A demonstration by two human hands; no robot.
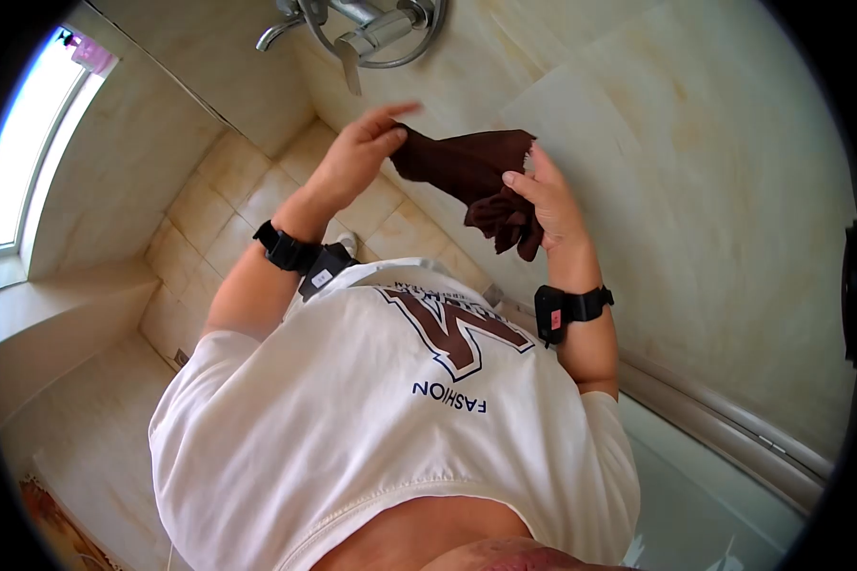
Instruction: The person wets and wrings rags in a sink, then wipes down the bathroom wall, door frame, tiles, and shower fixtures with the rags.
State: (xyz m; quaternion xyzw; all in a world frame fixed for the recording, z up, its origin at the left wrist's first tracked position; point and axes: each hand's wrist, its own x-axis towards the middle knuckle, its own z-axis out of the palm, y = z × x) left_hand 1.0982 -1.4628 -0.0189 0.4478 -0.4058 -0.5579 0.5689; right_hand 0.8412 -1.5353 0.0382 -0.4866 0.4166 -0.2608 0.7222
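Observation:
A dark brown cloth (462, 162) is stretched between my two hands in front of my chest. My left hand (360, 152) pinches one corner between thumb and fingers, with the index finger pointing outward. Bunched folds of the cloth hang at the other end, where my right hand (549, 200) grips it with the thumb on top. Part of the right fingers is hidden behind the fabric.
A chrome tap (376, 33) with a hose is fixed to the tiled wall (695, 181) ahead. At the left is a bright window (29, 143) with a sill. Beige tiles cover the floor (224, 181). A metal rail (724, 423) runs low along the right.

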